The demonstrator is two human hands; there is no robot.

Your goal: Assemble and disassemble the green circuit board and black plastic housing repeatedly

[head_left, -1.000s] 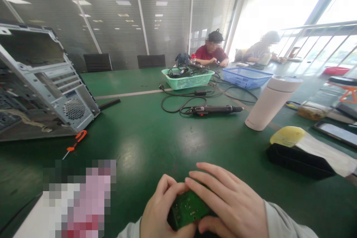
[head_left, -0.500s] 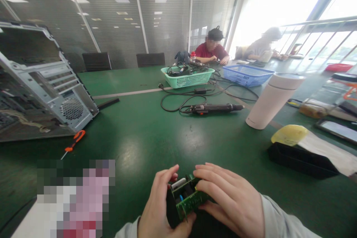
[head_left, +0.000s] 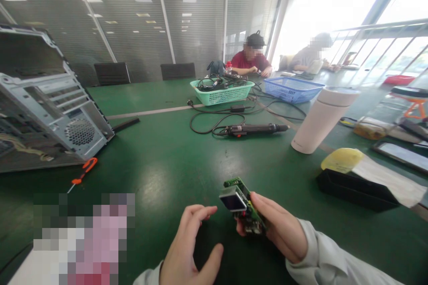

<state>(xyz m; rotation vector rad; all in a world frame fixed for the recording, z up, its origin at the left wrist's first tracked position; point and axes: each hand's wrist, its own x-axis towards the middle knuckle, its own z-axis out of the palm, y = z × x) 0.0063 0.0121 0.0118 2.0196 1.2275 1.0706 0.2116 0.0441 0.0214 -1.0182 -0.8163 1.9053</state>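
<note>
My right hand (head_left: 279,228) is closed around a small green circuit board (head_left: 242,205) with a little dark screen module on its near end. It holds the board tilted up, just above the green table (head_left: 174,164). My left hand (head_left: 189,249) is beside it to the left. Its fingers are spread and curved, it holds nothing, and it does not touch the board.
An open grey computer case (head_left: 50,111) lies at the left with an orange-handled screwdriver (head_left: 83,171) in front of it. A corded electric screwdriver (head_left: 254,129), a white tumbler (head_left: 321,120), a black tray (head_left: 357,191), a teal basket (head_left: 222,93) and a blue basket (head_left: 292,90) lie beyond. Two people sit at the far end.
Both hands held the board a second ago. My left hand has let go and opened, and my right hand has lifted the board and turned it up on end.
</note>
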